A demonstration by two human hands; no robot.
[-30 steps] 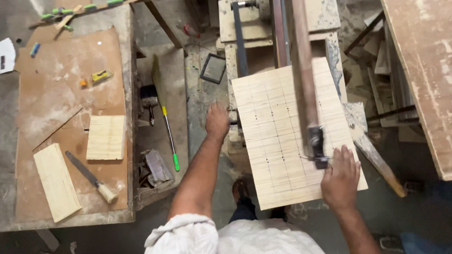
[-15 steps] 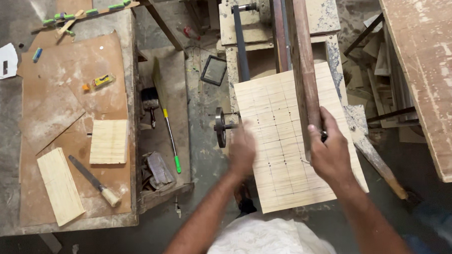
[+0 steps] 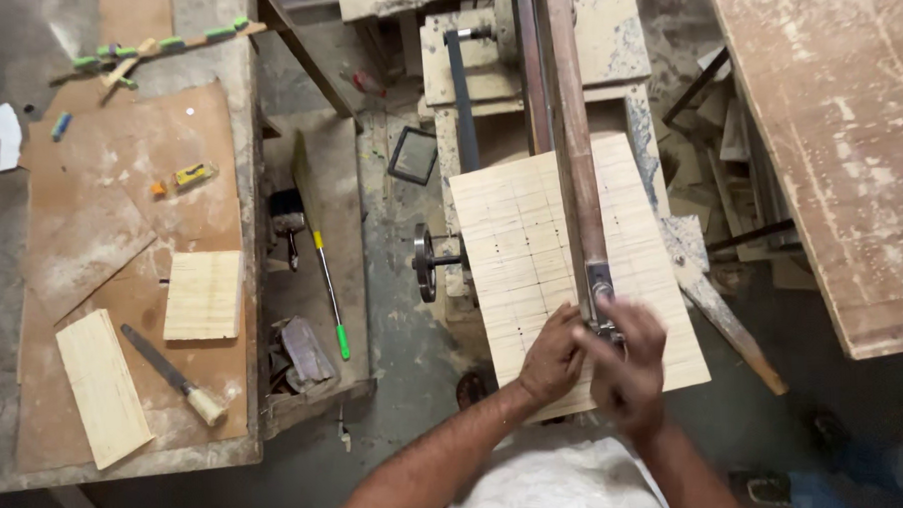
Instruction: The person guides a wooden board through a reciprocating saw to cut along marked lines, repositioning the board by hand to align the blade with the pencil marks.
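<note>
A pale wooden board marked with a pencil grid and small holes lies on the machine table under a long rusty arm. Both my hands meet at the arm's near end, where a small metal head points down at the board. My left hand rests on the board just left of that head, fingers curled. My right hand is blurred and covers the head's lower part from the right; whether it grips it is unclear.
A black handwheel sticks out left of the machine. The left bench carries two pale wood blocks, a file with a wooden handle and small items. A green-tipped screwdriver lies beside it. A large board stands right.
Both hands have moved inward from the board's left and right edges to meet at the near end of the rusty arm. The board looks unmoved.
</note>
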